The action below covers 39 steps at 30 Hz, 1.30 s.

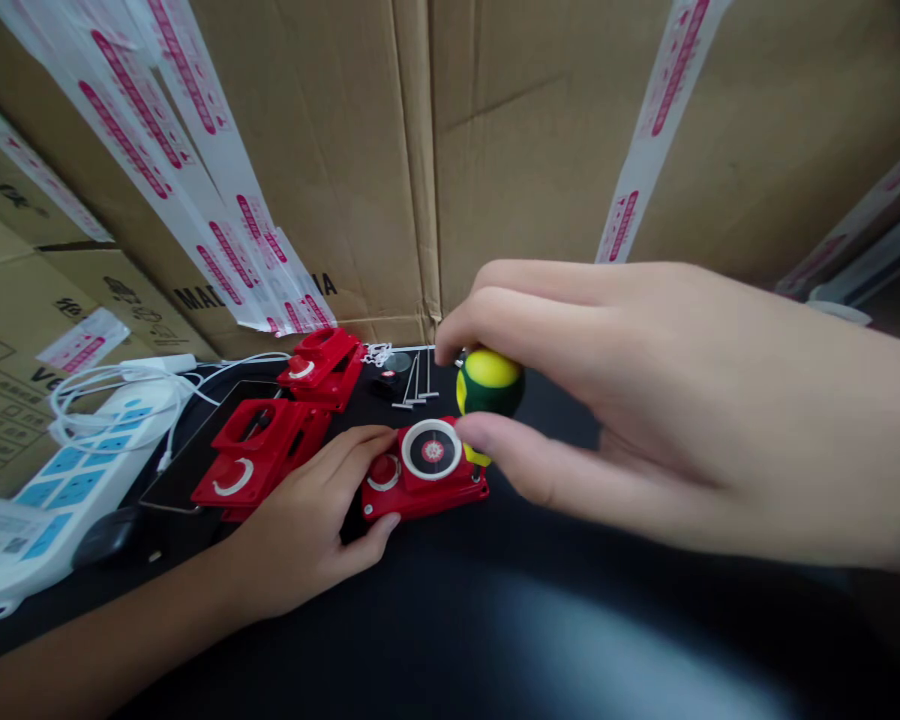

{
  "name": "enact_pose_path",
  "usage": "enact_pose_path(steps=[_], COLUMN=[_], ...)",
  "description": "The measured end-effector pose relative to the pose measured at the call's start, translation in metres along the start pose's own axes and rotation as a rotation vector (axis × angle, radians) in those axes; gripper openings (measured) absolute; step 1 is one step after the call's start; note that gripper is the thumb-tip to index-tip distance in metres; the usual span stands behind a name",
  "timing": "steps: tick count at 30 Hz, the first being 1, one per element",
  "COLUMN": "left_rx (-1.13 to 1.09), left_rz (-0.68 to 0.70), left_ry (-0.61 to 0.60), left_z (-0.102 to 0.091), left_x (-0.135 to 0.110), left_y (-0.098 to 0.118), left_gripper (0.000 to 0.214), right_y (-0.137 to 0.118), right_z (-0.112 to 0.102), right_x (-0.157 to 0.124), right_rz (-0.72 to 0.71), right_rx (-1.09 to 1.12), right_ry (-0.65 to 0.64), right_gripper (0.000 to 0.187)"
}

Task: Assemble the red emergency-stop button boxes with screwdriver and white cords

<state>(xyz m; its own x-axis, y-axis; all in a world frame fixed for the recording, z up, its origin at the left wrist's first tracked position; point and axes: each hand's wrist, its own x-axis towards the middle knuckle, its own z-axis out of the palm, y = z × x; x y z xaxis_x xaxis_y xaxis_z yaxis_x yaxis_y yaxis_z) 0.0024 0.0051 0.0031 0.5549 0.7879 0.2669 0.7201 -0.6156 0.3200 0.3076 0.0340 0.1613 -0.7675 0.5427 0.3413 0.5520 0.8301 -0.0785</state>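
My right hand [645, 400] is raised close to the camera and pinches a small green and yellow ball [489, 385] between thumb and fingertips. Just below the ball lies a red plastic part [424, 475] with a white ring and a dark round disc on top. My left hand [311, 520] rests on the dark table and grips the left end of that red part, thumb under its front edge and fingers near its red button.
Two more red plastic housings [259, 450] [322, 365] lie to the left and behind. Thin metal pins [416, 385] and a small black piece [390, 378] lie at the back. A white power strip [67, 480] with cable sits far left. Taped cardboard boxes [345, 150] wall the back.
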Motion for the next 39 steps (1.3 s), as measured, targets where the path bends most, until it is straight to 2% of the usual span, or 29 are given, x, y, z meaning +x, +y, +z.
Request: enact_pose_path(steps=[3, 4, 6, 9, 20, 23, 26, 31, 33, 35, 39], left_rx=[-0.006, -0.011, -0.026, -0.042, -0.024, -0.010, -0.008, -0.001, -0.007, -0.010, -0.003], left_rz=[0.006, 0.004, -0.004, -0.012, -0.020, -0.018, -0.014, -0.009, -0.019, -0.028, -0.025], left_ry=[0.004, 0.007, 0.018, 0.017, 0.013, 0.014, -0.006, -0.017, -0.014, -0.009, -0.003], left_z=[0.001, 0.001, 0.001, 0.001, 0.000, 0.001, 0.000, 0.000, 0.000, 0.001, 0.001], left_x=[-0.001, -0.001, -0.002, -0.001, -0.001, -0.002, -0.002, -0.001, -0.001, -0.002, -0.002], left_y=[-0.001, -0.001, -0.001, 0.000, 0.002, 0.000, 0.000, -0.001, 0.000, 0.000, 0.000], left_gripper=[0.064, 0.064, 0.064, 0.062, 0.063, 0.063, 0.063, 0.064, 0.062, 0.061, 0.062], right_y=[-0.007, -0.008, -0.010, -0.010, -0.002, -0.005, -0.008, -0.005, -0.003, -0.001, -0.002], right_z=[0.010, 0.013, 0.016, 0.015, 0.004, 0.002, 0.004, 0.010, 0.010, 0.010, 0.008], right_x=[0.009, 0.011, 0.014, 0.012, -0.003, -0.003, -0.001, 0.006, 0.007, 0.006, 0.003], right_rz=[0.133, 0.162, 0.185, 0.174, 0.054, 0.047, 0.075, 0.134, 0.155, 0.154, 0.133], right_rx=[-0.234, -0.280, -0.304, -0.227, 0.061, 0.054, 0.007, -0.226, -0.349, -0.369, -0.222], right_ry=[0.091, 0.098, 0.093, 0.080, 0.027, 0.007, 0.019, 0.081, 0.086, 0.071, 0.051], right_gripper=[0.052, 0.053, 0.044, 0.026, 0.005, 0.011, 0.009, 0.045, 0.048, 0.042, 0.022])
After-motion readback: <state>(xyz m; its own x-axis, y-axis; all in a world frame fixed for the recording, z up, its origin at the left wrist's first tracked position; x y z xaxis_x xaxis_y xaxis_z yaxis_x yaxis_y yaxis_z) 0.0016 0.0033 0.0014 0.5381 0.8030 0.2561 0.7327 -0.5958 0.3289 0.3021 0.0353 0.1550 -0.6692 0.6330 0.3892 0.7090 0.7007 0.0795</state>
